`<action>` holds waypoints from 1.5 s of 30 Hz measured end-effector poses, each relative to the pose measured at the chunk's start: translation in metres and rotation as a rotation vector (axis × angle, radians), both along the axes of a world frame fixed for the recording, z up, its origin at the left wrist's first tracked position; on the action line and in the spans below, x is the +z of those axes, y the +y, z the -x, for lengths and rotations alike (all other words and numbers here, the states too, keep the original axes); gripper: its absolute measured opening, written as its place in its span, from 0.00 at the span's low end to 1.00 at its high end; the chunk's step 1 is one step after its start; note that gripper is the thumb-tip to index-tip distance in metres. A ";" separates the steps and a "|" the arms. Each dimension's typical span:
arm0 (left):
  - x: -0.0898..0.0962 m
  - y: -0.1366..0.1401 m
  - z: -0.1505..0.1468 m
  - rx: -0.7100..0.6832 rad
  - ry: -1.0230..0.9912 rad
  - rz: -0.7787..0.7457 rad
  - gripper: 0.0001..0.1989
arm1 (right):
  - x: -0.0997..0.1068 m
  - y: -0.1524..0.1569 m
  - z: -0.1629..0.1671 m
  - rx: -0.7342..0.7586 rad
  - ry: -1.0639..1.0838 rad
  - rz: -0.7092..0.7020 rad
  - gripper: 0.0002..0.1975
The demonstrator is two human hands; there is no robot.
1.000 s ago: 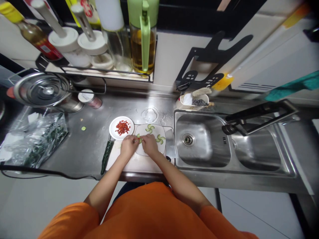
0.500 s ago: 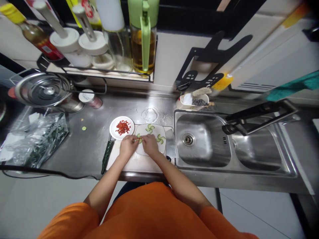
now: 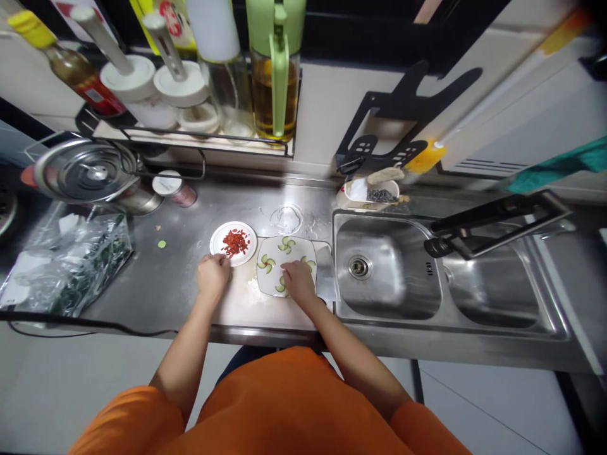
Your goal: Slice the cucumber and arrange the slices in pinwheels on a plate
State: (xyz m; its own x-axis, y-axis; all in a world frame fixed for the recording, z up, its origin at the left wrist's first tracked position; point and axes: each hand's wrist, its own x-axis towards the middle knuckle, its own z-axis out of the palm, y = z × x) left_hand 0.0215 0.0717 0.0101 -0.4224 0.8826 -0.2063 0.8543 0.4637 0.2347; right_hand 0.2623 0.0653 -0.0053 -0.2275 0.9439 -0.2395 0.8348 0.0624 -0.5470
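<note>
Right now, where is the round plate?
In the head view, the round plate is left of the square plate and has the left hand at its near rim.

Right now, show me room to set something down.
Bare: steel counter between the plastic bag and left hand, in front of the green slice. Crowded: the cutting board, where the square plate lies beneath the right hand.

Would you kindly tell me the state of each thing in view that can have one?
Round plate: holding red pieces
Square plate: bearing green slices, clustered
Left hand: at round plate's rim
Right hand: over square plate
Yellow-topped bottle: capped
Oil jug: partly filled
Plastic bag: crumpled, holding something dark green
</note>
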 end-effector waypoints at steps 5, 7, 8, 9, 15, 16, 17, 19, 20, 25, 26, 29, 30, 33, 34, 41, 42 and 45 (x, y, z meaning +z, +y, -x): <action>-0.002 0.008 -0.003 -0.020 0.030 0.047 0.17 | -0.002 -0.002 -0.004 -0.016 0.023 -0.014 0.14; -0.003 0.009 -0.004 -0.040 0.035 0.054 0.18 | -0.001 -0.002 -0.005 -0.026 0.027 -0.012 0.14; -0.004 0.009 -0.004 -0.049 0.035 0.056 0.18 | -0.001 -0.002 -0.006 -0.031 0.029 -0.012 0.14; -0.005 0.009 -0.004 -0.055 0.033 0.058 0.18 | -0.002 -0.002 -0.007 -0.034 0.033 -0.012 0.14; -0.012 0.007 -0.005 -0.066 -0.009 0.032 0.16 | -0.004 -0.002 -0.009 -0.045 0.039 -0.010 0.13; -0.011 0.006 -0.005 -0.062 -0.025 0.023 0.16 | -0.004 -0.002 -0.009 -0.044 0.037 -0.012 0.13; -0.011 0.006 -0.004 -0.054 -0.044 0.012 0.16 | -0.003 -0.002 -0.010 -0.041 0.036 -0.015 0.13; -0.008 0.005 -0.004 -0.033 -0.089 -0.018 0.15 | -0.002 -0.002 -0.012 -0.028 0.032 -0.017 0.13; -0.006 0.005 -0.004 -0.020 -0.113 -0.038 0.14 | -0.001 -0.001 -0.013 -0.025 0.029 -0.015 0.13; 0.006 0.007 -0.018 0.004 -0.279 -0.131 0.11 | 0.005 0.004 -0.015 -0.027 0.023 -0.022 0.13; 0.007 0.009 -0.024 -0.024 -0.319 -0.148 0.11 | 0.006 0.007 -0.014 -0.028 0.026 -0.036 0.13; 0.010 0.020 -0.048 -0.185 -0.430 -0.184 0.11 | 0.008 0.017 -0.014 -0.041 0.040 -0.078 0.13; 0.011 0.026 -0.056 -0.242 -0.460 -0.182 0.11 | 0.008 0.021 -0.014 -0.047 0.039 -0.088 0.13; 0.011 0.043 -0.081 -0.349 -0.477 -0.136 0.10 | 0.011 0.034 -0.017 -0.069 0.016 -0.102 0.14; 0.011 0.049 -0.087 -0.368 -0.471 -0.117 0.09 | 0.013 0.039 -0.019 -0.082 0.006 -0.099 0.14; -0.001 0.073 -0.106 -0.457 -0.401 0.005 0.09 | 0.010 0.055 -0.024 -0.138 -0.057 -0.062 0.14; -0.003 0.075 -0.107 -0.461 -0.396 0.012 0.09 | 0.009 0.056 -0.024 -0.132 -0.066 -0.059 0.14; -0.005 0.077 -0.108 -0.466 -0.408 0.028 0.09 | 0.005 0.060 -0.021 -0.105 -0.088 -0.048 0.14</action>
